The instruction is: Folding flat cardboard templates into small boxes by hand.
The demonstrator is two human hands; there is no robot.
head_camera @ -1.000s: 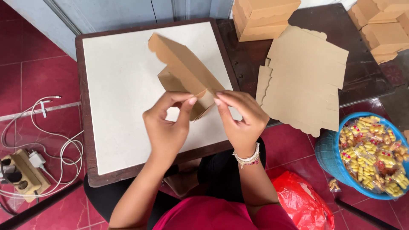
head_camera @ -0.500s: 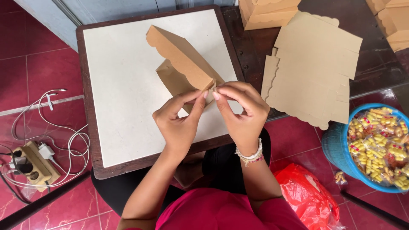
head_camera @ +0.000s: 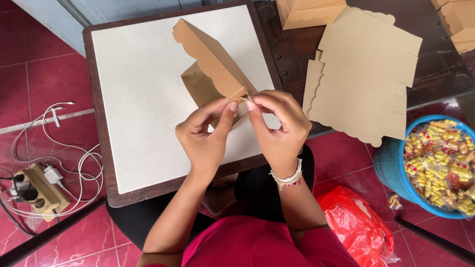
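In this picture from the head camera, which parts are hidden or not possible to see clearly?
- Head view: the corner of the brown cardboard box is covered by the fingertips of the left hand and right hand.
- The blue basket is cut by the right edge.
- The folded boxes are cut by the top edge.
- Print on the snack packets is too small.

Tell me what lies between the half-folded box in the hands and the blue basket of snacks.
In the head view, a stack of flat cardboard blanks lies between the half-folded box and the blue basket.
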